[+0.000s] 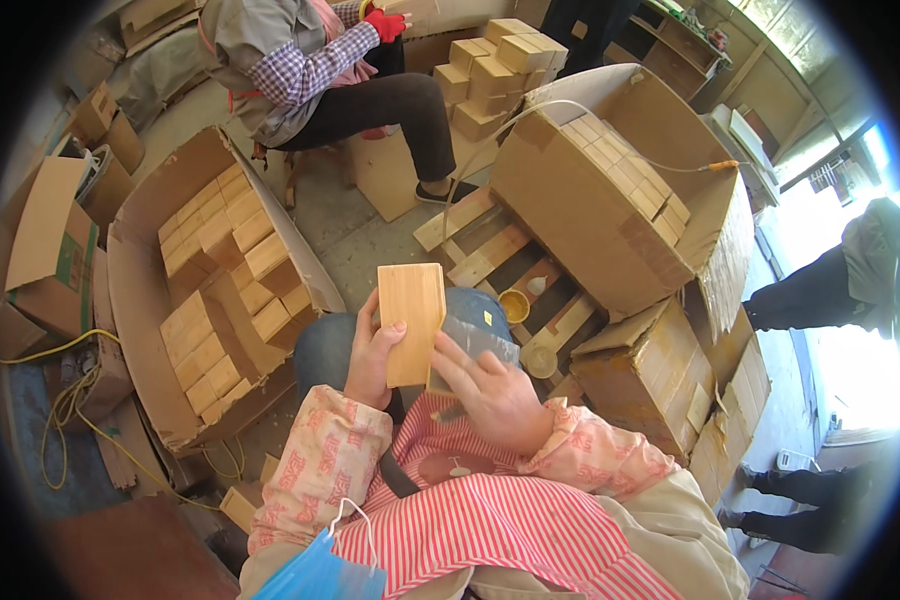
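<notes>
head view: my left hand (370, 362) is clamped on a pale wooden block (412, 325), which sits between my hands; my right hand (500, 398) lies at the block's right side, but whether it pinches anything i cannot tell. i seem to be checking or smoothing that side; next calls for a steady left grip. left of both hands, a carton (133, 300) holds more blocks (246, 215).

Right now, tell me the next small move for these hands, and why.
I'd probably turn the wooden block slightly toward the right hand: the left hand grips it with its broad face toward the camera, while the right hand's fingers are at its right side.
</notes>
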`<state>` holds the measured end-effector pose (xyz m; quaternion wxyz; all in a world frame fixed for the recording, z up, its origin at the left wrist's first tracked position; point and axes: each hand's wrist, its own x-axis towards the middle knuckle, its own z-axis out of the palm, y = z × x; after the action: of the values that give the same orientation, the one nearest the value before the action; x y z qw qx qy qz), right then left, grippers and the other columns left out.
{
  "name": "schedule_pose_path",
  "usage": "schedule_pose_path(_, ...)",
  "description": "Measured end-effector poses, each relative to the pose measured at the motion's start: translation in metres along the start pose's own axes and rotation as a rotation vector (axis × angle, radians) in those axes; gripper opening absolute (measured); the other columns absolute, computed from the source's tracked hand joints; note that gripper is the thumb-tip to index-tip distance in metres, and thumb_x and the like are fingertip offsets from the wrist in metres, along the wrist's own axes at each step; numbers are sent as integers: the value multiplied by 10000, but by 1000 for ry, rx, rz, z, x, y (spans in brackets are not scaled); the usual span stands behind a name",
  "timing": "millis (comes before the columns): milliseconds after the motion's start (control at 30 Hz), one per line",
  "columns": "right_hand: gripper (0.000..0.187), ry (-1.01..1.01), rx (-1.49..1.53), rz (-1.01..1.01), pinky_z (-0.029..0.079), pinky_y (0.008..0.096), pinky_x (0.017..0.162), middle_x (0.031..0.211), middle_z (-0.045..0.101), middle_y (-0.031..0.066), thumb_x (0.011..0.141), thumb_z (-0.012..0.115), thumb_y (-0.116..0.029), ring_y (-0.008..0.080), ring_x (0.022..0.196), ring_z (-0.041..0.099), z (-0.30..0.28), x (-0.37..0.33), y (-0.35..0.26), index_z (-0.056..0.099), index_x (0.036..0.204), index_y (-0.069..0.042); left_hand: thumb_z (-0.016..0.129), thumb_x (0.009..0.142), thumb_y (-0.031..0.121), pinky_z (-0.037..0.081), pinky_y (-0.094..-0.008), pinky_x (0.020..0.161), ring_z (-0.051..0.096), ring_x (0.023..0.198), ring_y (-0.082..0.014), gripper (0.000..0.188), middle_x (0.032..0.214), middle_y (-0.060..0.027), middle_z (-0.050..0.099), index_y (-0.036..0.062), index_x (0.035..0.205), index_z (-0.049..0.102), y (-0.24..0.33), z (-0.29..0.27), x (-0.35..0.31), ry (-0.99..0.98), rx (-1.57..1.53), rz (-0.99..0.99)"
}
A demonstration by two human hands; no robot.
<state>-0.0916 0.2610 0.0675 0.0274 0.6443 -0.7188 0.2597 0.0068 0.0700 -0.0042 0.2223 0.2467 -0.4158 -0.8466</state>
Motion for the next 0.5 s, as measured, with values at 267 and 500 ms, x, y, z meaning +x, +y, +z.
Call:
schedule_pose_path(267, 917, 1, 1, 132, 592, 381, 799, 1587, 575, 148, 720, 850, -140, 298, 873, 625, 7, 15, 3, 511, 1565, -27, 667, 951, 117, 543, -379, 1073, 643, 1270, -267, 796, 1437, -205, 592, 12, 1661, 323, -5, 0, -1, 28, 4, 60)
schedule_pose_path(500, 897, 18, 28, 224, 589, 420, 862, 1564, 588, 171, 735, 809, -52, 368, 957, 649, 10, 21, 1, 491, 1572, -12, 684, 947, 129, 537, -374, 1085, 641, 1284, -266, 814, 1461, -196, 586, 9, 1666, 322, -10, -2, -1, 26, -3, 44)
